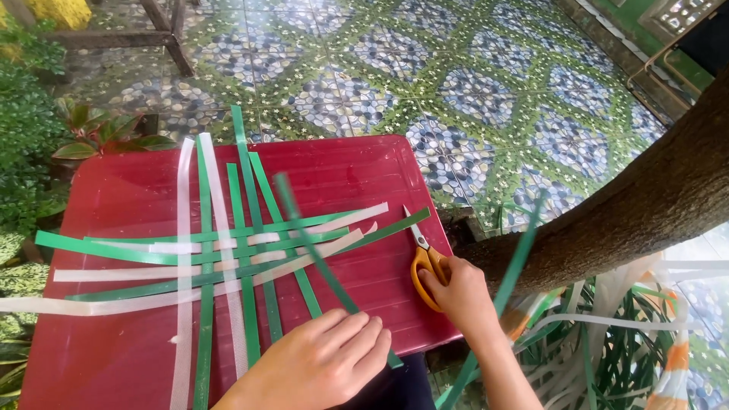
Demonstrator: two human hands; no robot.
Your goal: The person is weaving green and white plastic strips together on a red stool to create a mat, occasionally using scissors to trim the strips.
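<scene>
Green and white plastic strips (228,258) lie crossed in a loose weave on a red tray (114,197). My left hand (319,361) rests flat at the tray's near edge, its fingers pressing on a dark green strip (315,254) that runs diagonally over the weave. At the tray's right edge my right hand (459,292) holds the handles of orange scissors (424,262), blades pointing away from me. Another green strip (516,266) stands blurred to the right of that hand.
A thick tree trunk (645,212) slants across the right side. Loose white and green strips (607,342) pile below it. Patterned floor tiles (471,91) spread beyond the tray. Leafy plants (30,129) border the left, and a wooden frame (163,34) stands at the top left.
</scene>
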